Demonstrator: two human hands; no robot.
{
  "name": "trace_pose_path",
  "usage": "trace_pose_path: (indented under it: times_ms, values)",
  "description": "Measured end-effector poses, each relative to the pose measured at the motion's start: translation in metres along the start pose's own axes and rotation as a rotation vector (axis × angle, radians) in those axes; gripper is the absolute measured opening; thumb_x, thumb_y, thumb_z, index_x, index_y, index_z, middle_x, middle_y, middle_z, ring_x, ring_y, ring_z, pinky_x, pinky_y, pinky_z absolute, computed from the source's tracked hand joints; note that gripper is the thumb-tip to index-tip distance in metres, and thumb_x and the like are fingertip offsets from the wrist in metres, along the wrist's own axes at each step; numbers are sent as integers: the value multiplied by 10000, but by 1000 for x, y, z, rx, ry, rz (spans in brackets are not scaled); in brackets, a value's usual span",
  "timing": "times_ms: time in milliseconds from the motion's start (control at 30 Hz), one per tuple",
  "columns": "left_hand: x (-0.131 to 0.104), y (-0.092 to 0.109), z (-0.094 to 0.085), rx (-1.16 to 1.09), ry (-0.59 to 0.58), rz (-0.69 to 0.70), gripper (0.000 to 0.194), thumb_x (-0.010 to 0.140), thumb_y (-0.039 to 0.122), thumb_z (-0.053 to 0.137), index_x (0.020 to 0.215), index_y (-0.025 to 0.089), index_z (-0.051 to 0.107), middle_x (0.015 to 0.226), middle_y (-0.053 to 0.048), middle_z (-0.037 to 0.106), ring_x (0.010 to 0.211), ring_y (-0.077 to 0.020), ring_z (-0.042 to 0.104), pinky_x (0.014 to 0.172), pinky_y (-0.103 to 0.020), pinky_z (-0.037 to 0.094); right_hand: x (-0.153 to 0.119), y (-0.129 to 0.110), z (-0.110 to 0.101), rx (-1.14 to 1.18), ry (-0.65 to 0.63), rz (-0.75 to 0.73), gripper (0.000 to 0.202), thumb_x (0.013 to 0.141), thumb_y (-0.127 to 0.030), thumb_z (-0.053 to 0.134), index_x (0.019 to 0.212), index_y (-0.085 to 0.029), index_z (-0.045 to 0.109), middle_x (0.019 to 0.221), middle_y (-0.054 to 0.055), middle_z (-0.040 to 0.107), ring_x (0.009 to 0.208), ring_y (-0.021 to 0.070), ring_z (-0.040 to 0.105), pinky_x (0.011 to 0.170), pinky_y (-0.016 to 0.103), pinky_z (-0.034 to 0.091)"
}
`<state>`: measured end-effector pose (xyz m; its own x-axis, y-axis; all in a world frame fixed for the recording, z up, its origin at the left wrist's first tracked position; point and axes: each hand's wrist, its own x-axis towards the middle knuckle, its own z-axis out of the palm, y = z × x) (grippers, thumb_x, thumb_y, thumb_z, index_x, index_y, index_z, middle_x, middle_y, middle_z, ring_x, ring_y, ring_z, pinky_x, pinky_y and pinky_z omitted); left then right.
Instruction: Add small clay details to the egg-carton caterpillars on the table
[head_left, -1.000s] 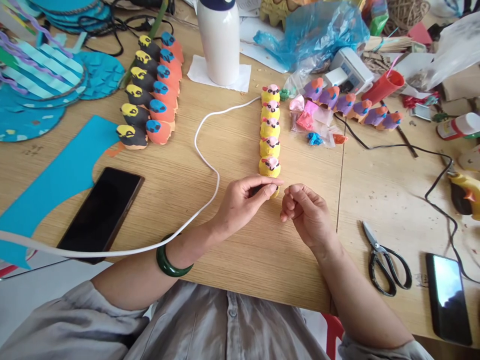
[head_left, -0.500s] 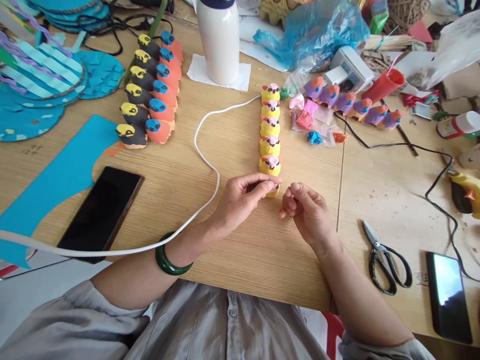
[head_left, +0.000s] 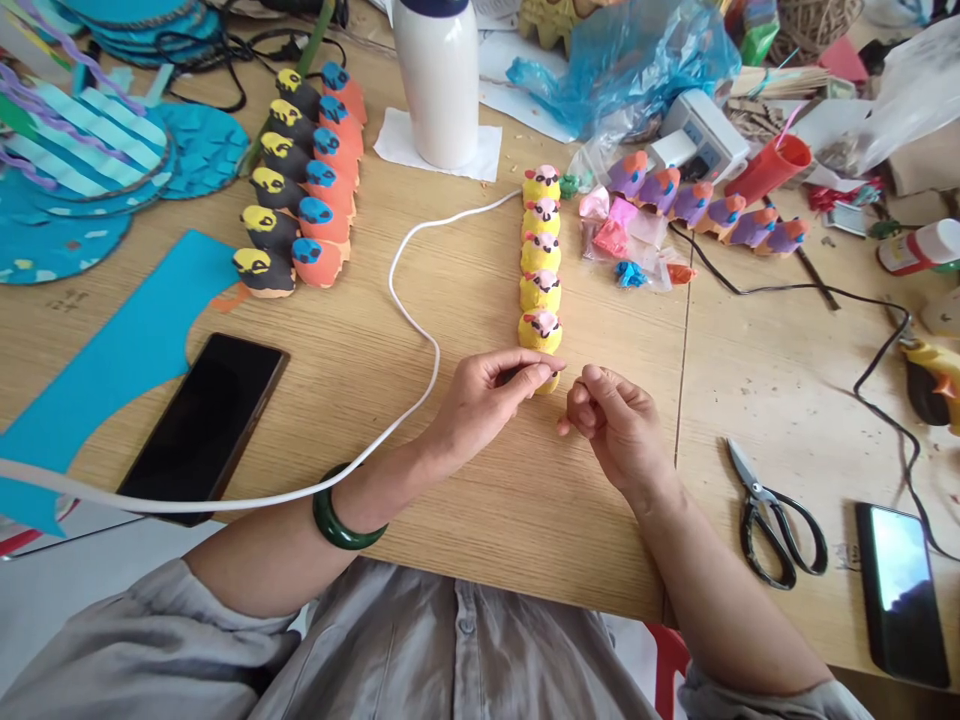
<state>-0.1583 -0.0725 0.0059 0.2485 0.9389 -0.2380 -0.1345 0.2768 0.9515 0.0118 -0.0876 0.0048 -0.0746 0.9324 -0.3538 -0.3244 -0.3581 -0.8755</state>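
A row of yellow bumps point(head_left: 541, 290), shaped like egg-carton cups with pink tops and small black and red bits, runs away from me along the table. My left hand point(head_left: 491, 400) is closed in a pinch over its nearest bump, which the fingers partly cover. Something dark shows between thumb and palm; I cannot tell what it is. Just to the right, my right hand point(head_left: 619, 420) has thumb and forefinger pressed together, apart from the row. Whatever those fingertips hold is too small to make out. A green bangle point(head_left: 346, 515) circles my left wrist.
Black-and-yellow point(head_left: 268, 228) and orange-and-blue rows point(head_left: 325, 210) stand at left, a purple row point(head_left: 694, 205) at right. Bagged coloured clay point(head_left: 615, 235) lies near the yellow row. Scissors point(head_left: 769, 510), phones point(head_left: 206, 425), a white cable point(head_left: 409, 290) and a white flask point(head_left: 437, 85) surround it.
Both hands stay almost in place. The tiny dark bit seen earlier at my right fingertips no longer shows there.
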Motion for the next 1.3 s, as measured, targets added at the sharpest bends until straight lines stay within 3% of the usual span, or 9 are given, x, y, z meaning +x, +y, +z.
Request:
trace_pose_path:
  times_ms: [267, 433, 633, 800, 933, 1033, 1167, 1300]
  values:
    - [0, 1, 0, 22, 1, 31, 245, 894, 352, 695, 1007, 173, 817, 815, -23, 702, 577, -69, 426, 525, -238, 343, 0, 1, 1, -37, 37, -4, 359, 720, -500, 890, 699, -194, 704, 581, -56, 565, 488, 65, 484, 513, 220, 559]
    - [2, -5, 1, 114, -45, 136, 240, 852, 289, 755, 1048, 159, 800, 763, -4, 682, 693, -106, 572, 648, -236, 465, -1, 2, 2, -63, 18, 22, 416, 740, -547, 862, 641, -190, 672, 536, -57, 534, 478, 68, 485, 487, 200, 523]
    - [1, -12, 1, 186, -23, 331, 97, 873, 244, 760, 917, 161, 781, 979, -62, 793, 915, -157, 712, 845, -264, 553, -3, 4, 2, -111, -12, 0, 413, 804, -532, 819, 649, -185, 655, 575, -41, 590, 488, 73, 559, 492, 196, 516]
    - [0, -9, 0, 246, 20, 395, 85, 908, 241, 727, 907, 181, 786, 946, -58, 802, 901, -167, 736, 813, -267, 574, -4, 2, 4, -52, -107, 36, 478, 874, -652, 679, 775, -186, 709, 619, -23, 623, 493, 100, 581, 511, 259, 588]
    - [0, -9, -1, 306, 8, 440, 113, 907, 214, 718, 976, 181, 802, 983, -63, 807, 904, -161, 737, 791, -252, 570, -2, 1, 3, -42, -100, 36, 382, 797, -543, 817, 737, -185, 699, 640, -30, 630, 509, 90, 573, 506, 247, 589]
    - [-1, -6, -1, 316, -16, 416, 199, 933, 212, 675, 1083, 176, 801, 1032, -74, 810, 923, -161, 736, 793, -247, 562, -2, 0, 2, -12, -18, -1, 318, 744, -458, 884, 736, -192, 708, 619, -42, 613, 518, 79, 557, 497, 216, 567]
    - [-1, 0, -2, 258, 31, 275, 218, 949, 273, 661, 1069, 165, 808, 1047, -82, 815, 935, -177, 737, 817, -264, 555, -1, -1, 1, 5, -26, 21, 385, 805, -535, 811, 675, -191, 695, 475, -82, 442, 421, 55, 376, 464, 220, 547]
    - [0, 3, -2, 228, 43, 195, 202, 937, 286, 673, 1006, 161, 816, 955, -67, 815, 880, -172, 724, 775, -263, 537, -1, 0, 1, -2, -10, 24, 359, 755, -509, 862, 708, -190, 704, 564, -57, 533, 479, 62, 456, 483, 211, 556]
